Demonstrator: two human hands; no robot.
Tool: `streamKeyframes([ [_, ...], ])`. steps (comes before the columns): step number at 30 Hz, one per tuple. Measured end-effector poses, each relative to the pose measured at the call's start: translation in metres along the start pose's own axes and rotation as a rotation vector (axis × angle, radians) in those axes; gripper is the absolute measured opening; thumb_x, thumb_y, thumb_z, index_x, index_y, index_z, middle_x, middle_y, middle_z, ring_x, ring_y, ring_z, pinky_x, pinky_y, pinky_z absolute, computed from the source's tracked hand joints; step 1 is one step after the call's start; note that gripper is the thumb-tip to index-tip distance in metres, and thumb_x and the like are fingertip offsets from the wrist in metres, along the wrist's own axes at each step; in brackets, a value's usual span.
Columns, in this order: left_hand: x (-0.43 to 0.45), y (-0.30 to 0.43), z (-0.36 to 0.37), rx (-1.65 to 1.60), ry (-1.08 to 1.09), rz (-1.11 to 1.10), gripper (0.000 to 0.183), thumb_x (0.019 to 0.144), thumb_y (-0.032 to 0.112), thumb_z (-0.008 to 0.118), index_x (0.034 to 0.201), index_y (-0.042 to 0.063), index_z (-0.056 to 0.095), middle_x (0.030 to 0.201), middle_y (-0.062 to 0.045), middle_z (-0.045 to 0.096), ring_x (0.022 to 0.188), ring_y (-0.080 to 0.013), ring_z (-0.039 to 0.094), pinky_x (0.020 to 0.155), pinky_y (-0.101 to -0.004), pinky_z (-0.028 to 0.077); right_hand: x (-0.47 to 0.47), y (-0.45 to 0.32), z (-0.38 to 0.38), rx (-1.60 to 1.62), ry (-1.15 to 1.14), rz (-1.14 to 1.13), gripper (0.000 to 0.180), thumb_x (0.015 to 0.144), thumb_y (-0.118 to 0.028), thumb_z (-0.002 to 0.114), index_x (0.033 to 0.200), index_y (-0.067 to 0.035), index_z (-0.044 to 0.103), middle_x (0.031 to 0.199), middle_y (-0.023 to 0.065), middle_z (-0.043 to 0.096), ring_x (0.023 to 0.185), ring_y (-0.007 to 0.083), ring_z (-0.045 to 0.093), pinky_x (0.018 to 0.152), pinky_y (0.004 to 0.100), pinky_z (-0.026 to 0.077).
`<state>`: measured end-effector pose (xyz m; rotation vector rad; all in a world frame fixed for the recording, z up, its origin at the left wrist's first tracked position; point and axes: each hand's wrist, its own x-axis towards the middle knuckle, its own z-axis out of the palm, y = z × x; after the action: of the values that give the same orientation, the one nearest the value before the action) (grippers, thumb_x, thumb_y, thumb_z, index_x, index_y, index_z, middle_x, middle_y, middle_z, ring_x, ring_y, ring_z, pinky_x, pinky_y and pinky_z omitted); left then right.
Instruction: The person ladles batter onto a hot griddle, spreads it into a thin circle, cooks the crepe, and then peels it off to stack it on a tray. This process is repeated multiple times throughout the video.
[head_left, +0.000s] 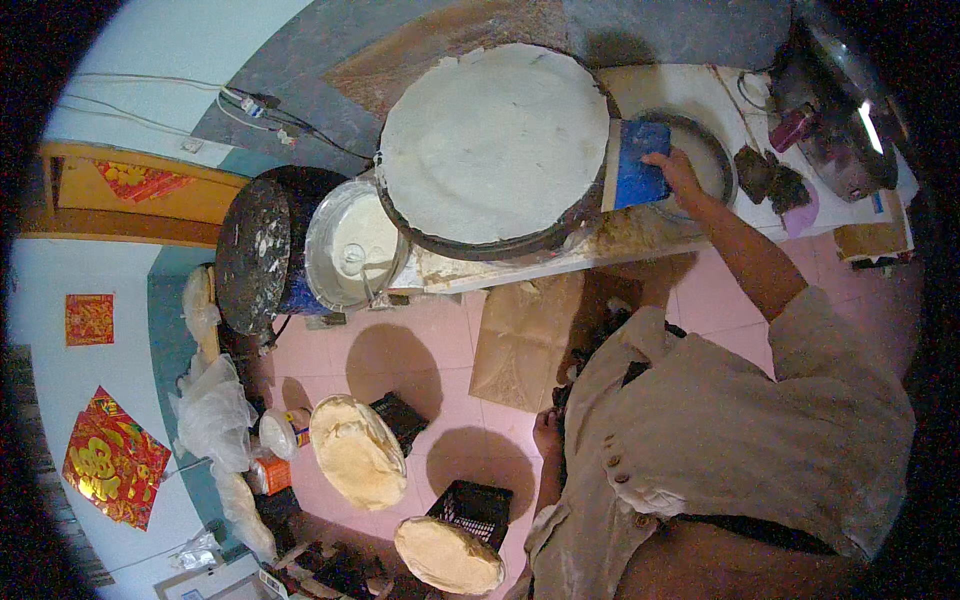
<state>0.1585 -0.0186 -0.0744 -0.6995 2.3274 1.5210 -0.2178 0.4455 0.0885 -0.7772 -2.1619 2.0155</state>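
My right hand grips the edge of a blue rectangular panel with a pale strip at its left side. The panel is over a round metal basin of pale liquid. Left of it, a pale, ragged-edged round sheet covers a large round griddle. A metal pot of pale batter with a ladle stands beside the griddle. My left hand hangs low beside my shirt, its fingers partly hidden; whether it holds anything cannot be told.
A dark round pan or lid stands tilted left of the pot. Stacks of thin round flatbreads rest above black plastic crates on the pink tiled floor. Flattened cardboard lies below the counter. Cables hang along the wall.
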Motion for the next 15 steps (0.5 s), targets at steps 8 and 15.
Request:
streamKeyframes([
  [8,0.006,-0.024,0.016,-0.073,-0.048,0.002,0.025,0.091,0.021,0.056,0.102,0.001,0.066,0.095,-0.018,0.068,0.088,-0.0294,0.065,0.079,-0.0375,0.049,-0.036,0.019,0.071,0.002,0.100,-0.241,0.029,0.074,-0.017,0.070,0.098,-0.001,0.064,0.086,0.0098,0.068,0.076,0.0200,0.065,0.069,0.0349,0.052],
  [15,0.000,0.000,0.025,-0.135,-0.063,0.032,0.023,0.093,0.021,0.055,0.101,0.002,0.066,0.093,-0.016,0.068,0.086,-0.0268,0.065,0.080,-0.0356,0.049,-0.099,0.022,0.152,-0.048,0.234,-0.088,0.028,0.076,-0.017,0.070,0.098,-0.001,0.064,0.087,0.0111,0.069,0.078,0.0233,0.065,0.074,0.0382,0.051],
])
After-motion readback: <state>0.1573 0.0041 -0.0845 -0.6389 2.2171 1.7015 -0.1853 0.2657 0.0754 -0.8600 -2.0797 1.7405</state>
